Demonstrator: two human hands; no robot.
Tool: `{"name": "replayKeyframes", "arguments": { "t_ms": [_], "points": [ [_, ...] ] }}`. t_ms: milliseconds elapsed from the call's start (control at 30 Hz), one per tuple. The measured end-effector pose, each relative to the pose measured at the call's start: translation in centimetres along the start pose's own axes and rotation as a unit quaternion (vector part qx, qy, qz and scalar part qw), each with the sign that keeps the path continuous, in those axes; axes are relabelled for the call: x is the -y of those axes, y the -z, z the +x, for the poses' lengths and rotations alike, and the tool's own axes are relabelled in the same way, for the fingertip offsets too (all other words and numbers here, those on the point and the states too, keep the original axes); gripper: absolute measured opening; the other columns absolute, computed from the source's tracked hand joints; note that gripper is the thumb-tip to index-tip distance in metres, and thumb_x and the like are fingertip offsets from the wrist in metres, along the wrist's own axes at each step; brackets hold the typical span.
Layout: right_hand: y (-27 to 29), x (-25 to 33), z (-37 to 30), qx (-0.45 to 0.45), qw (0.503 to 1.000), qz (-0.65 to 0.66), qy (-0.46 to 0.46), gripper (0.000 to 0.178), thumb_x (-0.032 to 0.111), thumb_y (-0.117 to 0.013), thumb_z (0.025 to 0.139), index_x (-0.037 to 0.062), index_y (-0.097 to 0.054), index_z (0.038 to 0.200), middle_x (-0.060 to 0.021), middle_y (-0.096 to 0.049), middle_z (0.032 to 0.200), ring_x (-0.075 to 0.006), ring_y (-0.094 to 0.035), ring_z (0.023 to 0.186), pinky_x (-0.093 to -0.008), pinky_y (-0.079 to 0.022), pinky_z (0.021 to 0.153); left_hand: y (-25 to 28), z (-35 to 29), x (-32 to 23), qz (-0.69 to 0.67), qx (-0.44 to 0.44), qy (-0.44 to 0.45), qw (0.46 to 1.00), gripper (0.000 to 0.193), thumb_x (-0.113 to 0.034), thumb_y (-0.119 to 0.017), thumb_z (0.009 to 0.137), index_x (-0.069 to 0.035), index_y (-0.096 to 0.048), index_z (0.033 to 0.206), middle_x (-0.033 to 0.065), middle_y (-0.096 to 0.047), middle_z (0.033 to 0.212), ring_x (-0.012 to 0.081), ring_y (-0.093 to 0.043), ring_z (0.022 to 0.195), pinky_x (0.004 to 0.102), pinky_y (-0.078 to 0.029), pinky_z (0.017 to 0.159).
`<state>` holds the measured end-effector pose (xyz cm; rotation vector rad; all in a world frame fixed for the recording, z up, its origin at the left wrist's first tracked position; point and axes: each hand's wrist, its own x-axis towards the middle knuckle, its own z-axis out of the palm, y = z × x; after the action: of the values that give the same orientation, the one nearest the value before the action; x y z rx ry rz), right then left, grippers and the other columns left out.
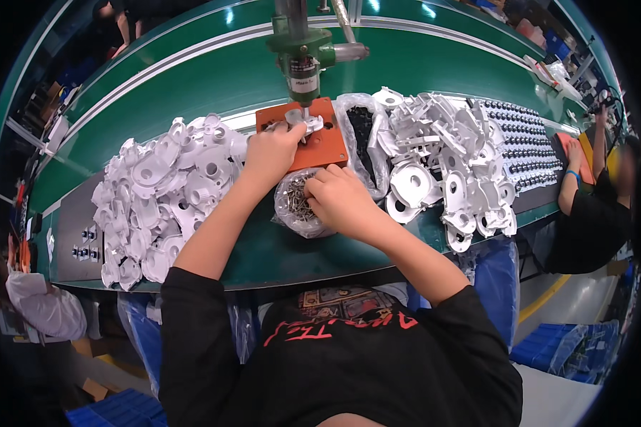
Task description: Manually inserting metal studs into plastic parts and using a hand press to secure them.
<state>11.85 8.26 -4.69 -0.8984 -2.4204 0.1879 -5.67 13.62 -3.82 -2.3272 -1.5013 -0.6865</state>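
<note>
My left hand (274, 151) is closed around a white plastic part (312, 125) resting on an orange fixture block (308, 156). Directly above that part hangs the spindle of a green bench press (303, 53). My right hand (340, 199) reaches over a clear plastic bag (308, 226) of small metal pieces (293, 193), perhaps screws or pins. Its fingers are bent together and dip among these pieces, so what they pinch is hidden.
Heaps of white plastic parts lie to the left (192, 167) and right (413, 185). A bag of black pieces (363, 139) stands right of the fixture. Rows of dark-topped pieces (523, 146) fill a board at far right. Another person (591, 220) works beyond.
</note>
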Motion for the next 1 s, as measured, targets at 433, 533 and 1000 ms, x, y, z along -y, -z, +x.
{"name": "replayKeyframes", "arguments": {
  "t_ms": [433,533,1000],
  "points": [
    [0.7,0.0,1.0,0.019,0.996,0.089,-0.003,0.012,0.007,-0.061,0.075,0.0047,-0.06,0.086,-0.0096,-0.059,0.082,-0.0277,-0.056,0.086,-0.0396,-0.042,0.08,-1.6,-1.4,1.1,0.021,-0.002,-0.038,0.999,0.016,-0.008,-0.053,0.079,-0.006,-0.054,0.095,0.0244,-0.06,0.101,0.0373,-0.063,0.095,0.0431,-0.049,0.089],
    [1.5,0.5,1.2,0.02,0.998,0.065,0.006,0.013,0.009,-0.063,0.075,0.0046,-0.06,0.087,-0.0099,-0.058,0.082,-0.0281,-0.056,0.087,-0.0396,-0.043,0.08,-1.3,-1.5,1.5,-0.015,0.018,-0.03,0.999,0.018,-0.008,-0.052,0.08,-0.004,-0.053,0.097,0.0263,-0.059,0.106,0.0395,-0.06,0.101,0.0442,-0.045,0.096],
    [0.4,0.7,1.6,0.042,0.997,0.053,0.039,0.007,0.006,-0.061,0.071,0.0015,-0.057,0.075,-0.013,-0.059,0.076,-0.0314,-0.058,0.079,-0.0421,-0.047,0.073,-1.5,-2.0,3.1,-0.103,0.059,-0.042,0.992,0.015,-0.006,-0.052,0.079,-0.003,-0.057,0.093,0.0278,-0.057,0.112,0.0412,-0.058,0.104,0.0444,-0.049,0.089]
  ]
}}
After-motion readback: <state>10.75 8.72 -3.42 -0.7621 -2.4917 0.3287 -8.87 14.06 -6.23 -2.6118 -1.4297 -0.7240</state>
